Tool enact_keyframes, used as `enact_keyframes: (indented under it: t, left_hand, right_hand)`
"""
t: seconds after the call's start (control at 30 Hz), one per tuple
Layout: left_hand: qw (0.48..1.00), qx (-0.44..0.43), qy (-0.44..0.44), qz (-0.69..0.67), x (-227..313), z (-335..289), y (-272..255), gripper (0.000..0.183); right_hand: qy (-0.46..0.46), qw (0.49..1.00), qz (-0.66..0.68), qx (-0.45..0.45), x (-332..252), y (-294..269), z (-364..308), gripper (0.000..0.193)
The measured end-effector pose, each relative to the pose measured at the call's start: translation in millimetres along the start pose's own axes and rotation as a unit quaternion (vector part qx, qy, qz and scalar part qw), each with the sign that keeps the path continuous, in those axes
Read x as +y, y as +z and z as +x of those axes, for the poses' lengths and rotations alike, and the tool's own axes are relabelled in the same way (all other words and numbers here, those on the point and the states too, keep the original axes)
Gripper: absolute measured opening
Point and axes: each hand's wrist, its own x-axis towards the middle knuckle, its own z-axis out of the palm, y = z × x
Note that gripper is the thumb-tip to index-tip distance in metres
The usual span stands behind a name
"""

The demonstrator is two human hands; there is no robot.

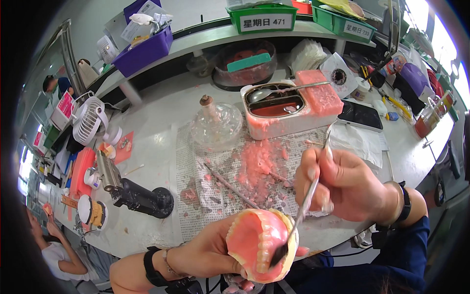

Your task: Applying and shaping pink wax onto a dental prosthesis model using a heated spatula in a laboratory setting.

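Gripping a pink denture (259, 240) in closed left hand (205, 252), right hand (342, 183) is pinching a spatula (299, 215), its tip touching the teeth

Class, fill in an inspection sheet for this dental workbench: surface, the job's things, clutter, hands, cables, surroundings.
Surface: pale bench, with newspaper spattered in pink wax bits.
Job's things: pink denture model; thin metal tool with its tip on the teeth.
Clutter: glass spirit lamp, wax-smeared pot, loose metal pick, black torch, small fan.
Hands: left hand grips the model; right hand holds the tool.
Cables: dark cords at the bench's front edge.
Surroundings: green bins and purple bin on shelf; another person at lower left.
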Motion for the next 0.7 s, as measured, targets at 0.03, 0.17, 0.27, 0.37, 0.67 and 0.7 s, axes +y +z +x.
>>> enact_keyframes:
  t: [0.03,0.17,0.27,0.37,0.67,0.7]
  left_hand:
    - [1.0,-0.015,0.022,0.006,-1,0,-1,0.057]
    - [1.0,-0.011,0.012,0.004,-4,0,-3,0.061]
    - [0.999,-0.01,0.016,0.037,-9,-4,-7,0.062]
    - [0.999,-0.029,0.009,0.034,-14,-6,-15,0.062]
    - [0.999,0.022,0.001,-0.025,-19,-9,-14,0.072]
    - [0.999,0.022,0.001,-0.027,-16,-8,-12,0.072]
  right_hand:
    - [0.027,0.999,-0.026,-0.04,-1,1,-2,0.026]
    - [0.035,0.998,-0.032,-0.035,-1,-2,-1,0.026]
    - [0.008,1.0,0.023,-0.011,-1,-16,9,0.023]
    - [-0.053,0.996,0.073,-0.005,-5,-34,20,0.026]
    - [-0.233,0.91,-0.322,0.12,-29,-55,33,0.029]
    - [-0.219,0.895,-0.37,0.123,-27,-56,35,0.029]
